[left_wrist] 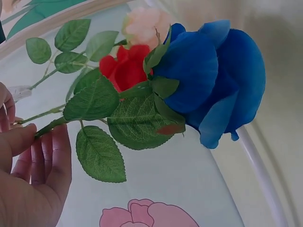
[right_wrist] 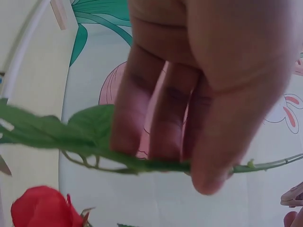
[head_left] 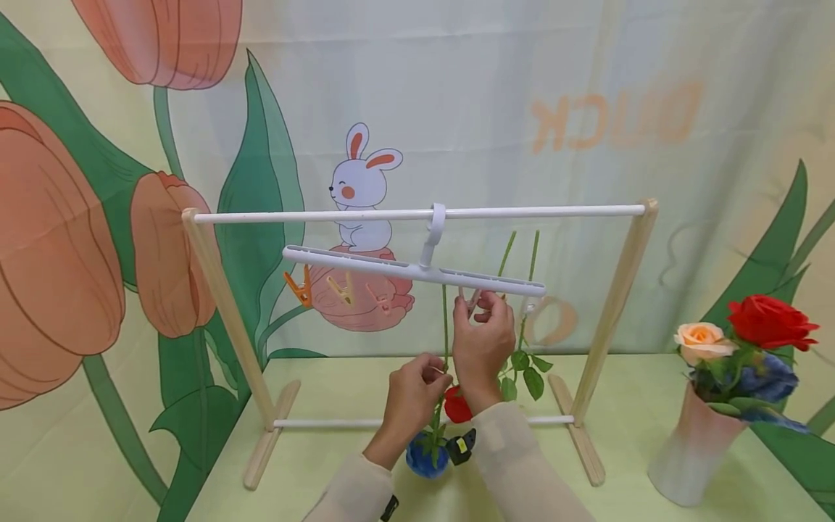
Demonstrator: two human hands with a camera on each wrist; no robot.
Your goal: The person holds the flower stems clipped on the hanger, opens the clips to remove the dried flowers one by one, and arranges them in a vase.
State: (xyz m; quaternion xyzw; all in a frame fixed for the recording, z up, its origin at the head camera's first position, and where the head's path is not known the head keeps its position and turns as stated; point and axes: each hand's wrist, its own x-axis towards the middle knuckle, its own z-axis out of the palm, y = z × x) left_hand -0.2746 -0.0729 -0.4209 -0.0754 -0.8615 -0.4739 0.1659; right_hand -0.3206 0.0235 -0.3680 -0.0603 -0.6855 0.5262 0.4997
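Observation:
My left hand [head_left: 412, 397] pinches the green stem of an upside-down blue rose [head_left: 427, 458] below the hanger. The left wrist view shows thumb and fingers on this stem [left_wrist: 49, 126], above its leaves. Under the white hanger [head_left: 385, 267], my right hand [head_left: 484, 341] holds a pale clothespin [right_wrist: 293, 195] by its handles. The blue rose's stem top reaches up near the hanger bar. Behind my right hand hang a red rose [left_wrist: 125, 68] and a pale pink flower [left_wrist: 146, 27], heads down. A translucent clip [head_left: 530, 306] is at the hanger's right end.
Orange [head_left: 298, 287], yellow [head_left: 341, 289] and pink clips [head_left: 380, 298] hang along the hanger's left side. The hanger tilts down rightward from a rack's white rod [head_left: 541, 212]. A vase [head_left: 691, 449] of flowers stands at right.

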